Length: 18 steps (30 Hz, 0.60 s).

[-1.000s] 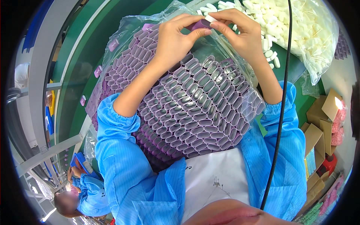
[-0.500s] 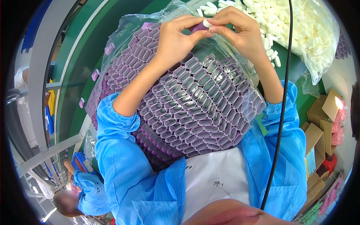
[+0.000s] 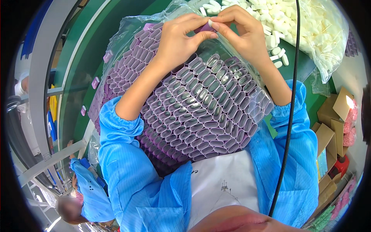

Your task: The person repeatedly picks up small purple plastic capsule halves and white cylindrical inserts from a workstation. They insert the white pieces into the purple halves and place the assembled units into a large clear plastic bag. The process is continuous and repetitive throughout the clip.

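In the head view, the left hand [image 3: 181, 40] and the right hand [image 3: 241, 33] meet at the top of the picture, fingertips pinched together on one small purple casing [image 3: 205, 28] with a white cap at its end. Both hands are closed narrowly around this piece, which sits between them just above a large clear plastic bag of purple casings [image 3: 201, 112]. The bag rests against the person's chest and holds the casings stacked in tight rows, open ends facing up. To the right, a second clear bag of white caps [image 3: 309, 27] lies on the green desk [image 3: 83, 62], with a few loose caps just beside it. Cardboard boxes [image 3: 332, 127] stand at the far right. A black cable [image 3: 290, 116] hangs down over the right sleeve.
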Available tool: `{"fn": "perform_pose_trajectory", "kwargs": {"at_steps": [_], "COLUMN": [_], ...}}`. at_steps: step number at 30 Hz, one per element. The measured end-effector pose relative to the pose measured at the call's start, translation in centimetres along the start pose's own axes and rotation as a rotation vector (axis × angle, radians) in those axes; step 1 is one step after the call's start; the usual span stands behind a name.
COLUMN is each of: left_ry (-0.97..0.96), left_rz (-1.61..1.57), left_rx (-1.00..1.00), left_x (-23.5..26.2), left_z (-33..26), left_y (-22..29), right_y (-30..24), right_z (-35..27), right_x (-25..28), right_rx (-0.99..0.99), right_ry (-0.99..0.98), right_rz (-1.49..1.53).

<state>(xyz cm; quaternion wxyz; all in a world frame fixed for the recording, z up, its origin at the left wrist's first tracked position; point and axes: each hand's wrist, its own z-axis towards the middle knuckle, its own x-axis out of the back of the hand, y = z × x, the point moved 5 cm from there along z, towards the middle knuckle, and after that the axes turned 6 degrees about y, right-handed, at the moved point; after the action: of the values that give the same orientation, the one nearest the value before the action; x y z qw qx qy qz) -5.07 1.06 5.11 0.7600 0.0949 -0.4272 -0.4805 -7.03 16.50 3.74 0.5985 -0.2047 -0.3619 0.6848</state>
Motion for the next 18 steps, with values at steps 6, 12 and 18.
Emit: {"fn": "perform_pose_trajectory", "kwargs": {"at_steps": [6,12,18], "left_ry": [-0.054,-0.050,-0.080], "left_rz": [-0.328,-0.319,-0.540], "left_rx": [0.456,0.368,0.544], "left_x": [-0.9,-0.5,-1.1], "left_z": [-0.9,-0.5,-1.1], "left_y": [-2.2,-1.9,-2.2], "right_y": [0.6,0.8,0.0], "right_z": [0.5,0.2,0.4], "right_x": [0.7,1.1,1.1], "right_rx": [0.033,-0.062,0.144], "right_ry": [-0.127,-0.016,0.004], "right_rz": [0.097,0.170,0.017]}}
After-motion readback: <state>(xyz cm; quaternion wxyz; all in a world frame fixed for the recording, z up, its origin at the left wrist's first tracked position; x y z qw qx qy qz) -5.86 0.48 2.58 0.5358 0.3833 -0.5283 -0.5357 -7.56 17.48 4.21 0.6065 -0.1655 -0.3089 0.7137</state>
